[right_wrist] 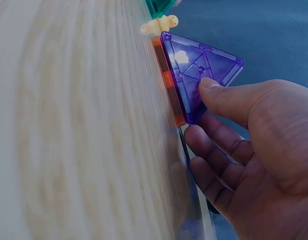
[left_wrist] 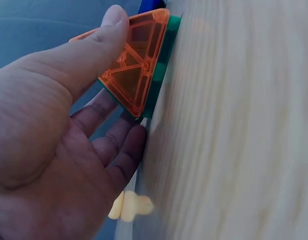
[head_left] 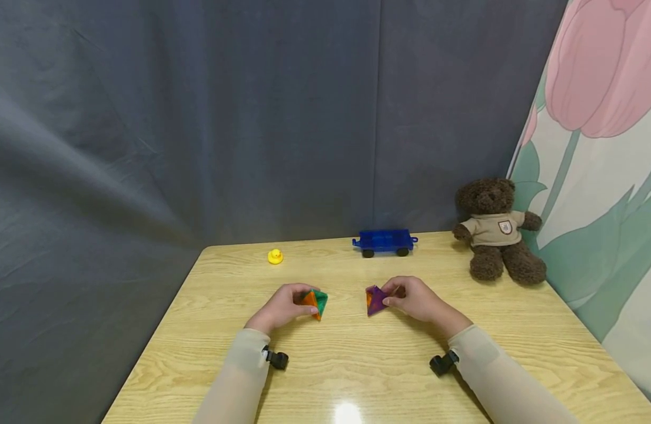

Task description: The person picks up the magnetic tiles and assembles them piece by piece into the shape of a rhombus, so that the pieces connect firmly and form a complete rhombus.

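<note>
My left hand [head_left: 284, 307] pinches a small pyramid of translucent magnetic tiles [head_left: 321, 299], one side orange and another green. In the left wrist view the thumb presses flat on the orange tile [left_wrist: 139, 65], while the green tile [left_wrist: 166, 55] lies along the tabletop side. To the right, my right hand [head_left: 418, 299] pinches a second magnetic-tile pyramid [head_left: 378, 300], purple with an orange side. Its purple tile [right_wrist: 191, 60] is under the thumb in the right wrist view; the orange tile [right_wrist: 168, 82] is against or close to the wood. A gap separates the two pyramids.
On the wooden table [head_left: 315, 365], a yellow rubber duck [head_left: 275, 257] stands at the back left. A blue toy wagon [head_left: 386, 242] with black wheels is at the back middle. A brown teddy bear [head_left: 495, 232] sits at the back right corner, beside the flower-painted wall.
</note>
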The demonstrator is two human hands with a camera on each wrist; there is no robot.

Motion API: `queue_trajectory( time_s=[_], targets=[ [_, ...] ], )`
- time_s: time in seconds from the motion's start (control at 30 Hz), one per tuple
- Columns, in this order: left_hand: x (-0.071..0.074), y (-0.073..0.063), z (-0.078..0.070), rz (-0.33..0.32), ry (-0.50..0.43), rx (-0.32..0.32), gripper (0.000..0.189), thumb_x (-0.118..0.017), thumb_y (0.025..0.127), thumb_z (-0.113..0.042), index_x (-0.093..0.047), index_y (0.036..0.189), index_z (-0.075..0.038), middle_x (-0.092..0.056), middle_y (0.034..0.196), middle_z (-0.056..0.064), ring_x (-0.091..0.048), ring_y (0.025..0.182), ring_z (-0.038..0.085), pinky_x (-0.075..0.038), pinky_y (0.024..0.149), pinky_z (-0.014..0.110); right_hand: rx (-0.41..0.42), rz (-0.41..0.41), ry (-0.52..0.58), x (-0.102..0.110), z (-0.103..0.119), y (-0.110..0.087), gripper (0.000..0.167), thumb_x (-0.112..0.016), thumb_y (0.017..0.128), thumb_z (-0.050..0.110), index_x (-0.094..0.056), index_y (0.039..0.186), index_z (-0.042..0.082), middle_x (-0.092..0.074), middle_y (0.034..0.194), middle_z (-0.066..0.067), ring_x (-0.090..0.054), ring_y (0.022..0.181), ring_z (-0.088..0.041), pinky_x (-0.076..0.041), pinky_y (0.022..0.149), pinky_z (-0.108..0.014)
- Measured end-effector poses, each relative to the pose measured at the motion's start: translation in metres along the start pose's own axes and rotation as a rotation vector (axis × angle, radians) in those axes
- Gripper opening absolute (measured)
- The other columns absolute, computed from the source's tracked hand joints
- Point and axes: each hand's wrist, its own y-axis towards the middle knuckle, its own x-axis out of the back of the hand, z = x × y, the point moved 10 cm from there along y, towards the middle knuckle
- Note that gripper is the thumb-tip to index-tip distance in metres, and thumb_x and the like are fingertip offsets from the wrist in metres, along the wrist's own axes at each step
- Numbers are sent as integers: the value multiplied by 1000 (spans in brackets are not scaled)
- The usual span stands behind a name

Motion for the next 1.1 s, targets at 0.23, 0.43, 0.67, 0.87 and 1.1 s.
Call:
queue_trajectory(
  time_s=[0.23,0.43,0.67,0.87,1.1],
  targets=[
    [-11,2,-5,11,36,7,41,-81,94,-20,-72,133,-20,-71,123,-2,-66,110,16,-53,99,40,8,25,4,-3,3,-1,12,-78,96,10,-76,107,11,-71,99,0,-63,82,-17,-53,71,-30],
    [-17,3,-6,19,76,34,45,-82,93,-20,-70,136,-21,-71,123,-5,-65,111,13,-53,100,37,4,28,11,-4,2,-1,11,-79,95,11,-76,106,13,-71,99,1,-64,82,-16,-53,70,-29],
    [-23,0,-10,31,115,41,46,-80,95,-17,-68,139,-22,-69,123,-8,-65,111,13,-54,98,35,32,50,23,-8,6,-1,11,-79,95,11,-76,105,13,-71,99,1,-65,83,-17,-54,71,-30],
    [-27,-1,-15,13,117,40,44,-80,95,-16,-68,138,-20,-69,121,-7,-65,108,13,-55,93,33,45,64,20,-9,11,-2,11,-79,95,11,-76,105,14,-71,97,2,-64,81,-17,-53,71,-30],
    [-30,1,-16,-14,139,32,41,-79,95,-18,-70,135,-20,-70,117,-7,-66,103,12,-56,87,30,61,83,10,-12,18,-3,11,-79,95,9,-76,105,13,-71,98,1,-64,82,-17,-53,71,-30]
  ],
)
